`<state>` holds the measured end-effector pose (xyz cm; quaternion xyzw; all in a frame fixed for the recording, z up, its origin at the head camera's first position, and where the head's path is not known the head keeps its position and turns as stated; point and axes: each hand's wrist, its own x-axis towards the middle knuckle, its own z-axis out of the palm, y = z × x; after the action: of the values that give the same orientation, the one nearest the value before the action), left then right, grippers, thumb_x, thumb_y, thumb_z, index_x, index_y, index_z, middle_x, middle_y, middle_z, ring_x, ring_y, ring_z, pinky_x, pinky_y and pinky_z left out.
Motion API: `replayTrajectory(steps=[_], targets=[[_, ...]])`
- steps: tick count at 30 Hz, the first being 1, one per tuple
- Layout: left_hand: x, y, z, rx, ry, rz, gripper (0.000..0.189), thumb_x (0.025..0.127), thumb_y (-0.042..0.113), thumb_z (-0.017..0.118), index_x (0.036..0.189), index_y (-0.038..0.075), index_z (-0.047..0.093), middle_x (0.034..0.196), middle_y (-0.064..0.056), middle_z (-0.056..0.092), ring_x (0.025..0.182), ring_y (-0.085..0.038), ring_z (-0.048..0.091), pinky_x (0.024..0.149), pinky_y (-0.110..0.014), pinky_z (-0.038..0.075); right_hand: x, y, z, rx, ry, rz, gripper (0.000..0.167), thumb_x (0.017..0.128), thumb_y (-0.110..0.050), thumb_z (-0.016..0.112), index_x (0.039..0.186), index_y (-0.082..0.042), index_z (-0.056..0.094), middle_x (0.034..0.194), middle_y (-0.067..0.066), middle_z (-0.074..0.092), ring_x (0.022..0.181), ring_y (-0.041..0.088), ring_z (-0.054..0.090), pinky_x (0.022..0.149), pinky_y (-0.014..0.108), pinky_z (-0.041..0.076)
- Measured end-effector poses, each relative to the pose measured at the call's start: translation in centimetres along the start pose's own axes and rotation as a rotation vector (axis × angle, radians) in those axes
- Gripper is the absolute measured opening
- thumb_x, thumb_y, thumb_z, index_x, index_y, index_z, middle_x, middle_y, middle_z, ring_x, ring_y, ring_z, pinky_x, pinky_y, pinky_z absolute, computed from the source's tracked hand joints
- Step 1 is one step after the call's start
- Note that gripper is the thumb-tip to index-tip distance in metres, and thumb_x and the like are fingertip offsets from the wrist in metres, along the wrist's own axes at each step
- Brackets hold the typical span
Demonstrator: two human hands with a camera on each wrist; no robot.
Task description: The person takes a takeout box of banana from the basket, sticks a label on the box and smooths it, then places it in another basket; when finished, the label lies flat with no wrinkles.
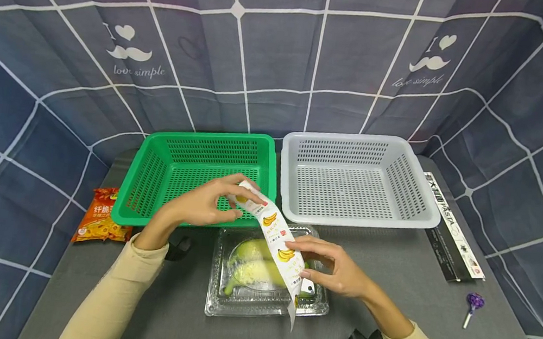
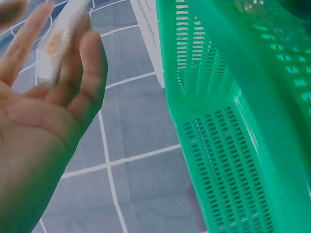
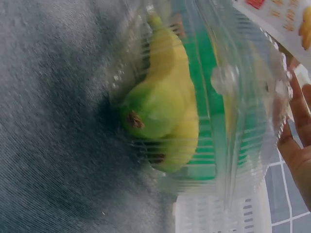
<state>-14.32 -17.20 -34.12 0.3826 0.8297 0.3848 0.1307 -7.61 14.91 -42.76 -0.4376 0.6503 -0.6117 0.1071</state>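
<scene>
A white paper strip of labels (image 1: 276, 241) printed with yellow bananas slants between my hands. My left hand (image 1: 207, 201) pinches its upper end; in the left wrist view the strip (image 2: 63, 41) passes between the fingers. My right hand (image 1: 336, 266) pinches the strip's right edge lower down, and the loose end hangs below. Under it sits a clear plastic clamshell box (image 1: 219, 303) with yellow-green bananas (image 1: 249, 250) inside, partly covered by the strip. In the right wrist view the bananas (image 3: 160, 102) show through the ribbed wall, with my right hand (image 3: 299, 145) behind the box.
Behind the box stand a green basket (image 1: 149, 218) on the left and a white basket (image 1: 360, 221) on the right. An orange snack bag (image 1: 102, 216) lies far left. On the right are a long pasta box (image 1: 457, 234) and a purple lollipop (image 1: 475, 301).
</scene>
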Motion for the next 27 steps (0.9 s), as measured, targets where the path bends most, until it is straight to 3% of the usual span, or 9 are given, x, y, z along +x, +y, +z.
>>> replayTrajectory(steps=[4, 7, 12, 18, 23, 27], targets=[[-0.5, 0.1, 0.0, 0.102, 0.091, -0.046, 0.046, 0.089, 0.012, 0.069, 0.134, 0.018, 0.061, 0.155, -0.011, 0.029, 0.136, -0.034, 0.034, 0.099, -0.058, 0.041, 0.4, 0.2, -0.3, 0.017, 0.122, -0.024, 0.051, 0.085, 0.018, 0.060, 0.134, 0.012, 0.050, 0.136, 0.020, 0.050, 0.106, 0.011, 0.059, 0.087, 0.028, 0.054], [-0.7, 0.4, 0.3, 0.149, 0.105, -0.059, 0.047, 0.090, 0.019, 0.070, 0.136, 0.020, 0.058, 0.159, -0.010, 0.022, 0.144, -0.036, 0.019, 0.104, -0.065, 0.032, 1.0, 0.3, -0.5, 0.021, 0.185, -0.008, 0.052, 0.085, 0.017, 0.061, 0.135, 0.015, 0.047, 0.138, 0.019, 0.048, 0.098, 0.010, 0.061, 0.083, 0.026, 0.055], [-0.9, 1.0, 1.6, 0.110, 0.089, 0.001, 0.044, 0.091, 0.019, 0.070, 0.133, 0.019, 0.061, 0.155, -0.009, 0.034, 0.143, -0.032, 0.028, 0.107, -0.062, 0.032, 2.0, 0.4, -0.8, 0.076, 0.214, 0.080, 0.056, 0.088, 0.013, 0.061, 0.141, 0.013, 0.041, 0.141, 0.030, 0.040, 0.093, 0.011, 0.065, 0.078, 0.030, 0.058], [-0.6, 2.0, 3.4, 0.057, 0.048, 0.106, 0.040, 0.092, 0.015, 0.069, 0.131, 0.016, 0.063, 0.150, -0.007, 0.042, 0.139, -0.025, 0.039, 0.107, -0.053, 0.038, 3.2, 0.1, -1.0, 0.123, 0.228, 0.171, 0.057, 0.089, 0.011, 0.060, 0.143, 0.008, 0.041, 0.146, 0.028, 0.033, 0.095, 0.014, 0.067, 0.076, 0.036, 0.059], [-0.1, 2.5, 4.2, 0.046, 0.054, 0.152, 0.043, 0.090, 0.011, 0.070, 0.132, 0.013, 0.062, 0.152, -0.005, 0.039, 0.140, -0.023, 0.038, 0.108, -0.050, 0.039, 3.6, 0.0, -1.0, 0.105, 0.241, 0.147, 0.055, 0.089, 0.013, 0.059, 0.142, 0.007, 0.044, 0.139, 0.027, 0.041, 0.089, 0.015, 0.064, 0.073, 0.028, 0.057], [0.2, 2.3, 4.5, 0.039, 0.057, 0.154, 0.044, 0.091, 0.013, 0.069, 0.134, 0.013, 0.061, 0.153, -0.005, 0.038, 0.140, -0.023, 0.038, 0.108, -0.049, 0.040, 3.7, 0.1, -0.9, 0.087, 0.240, 0.102, 0.054, 0.089, 0.014, 0.058, 0.141, 0.008, 0.045, 0.137, 0.028, 0.043, 0.087, 0.015, 0.063, 0.072, 0.025, 0.055]])
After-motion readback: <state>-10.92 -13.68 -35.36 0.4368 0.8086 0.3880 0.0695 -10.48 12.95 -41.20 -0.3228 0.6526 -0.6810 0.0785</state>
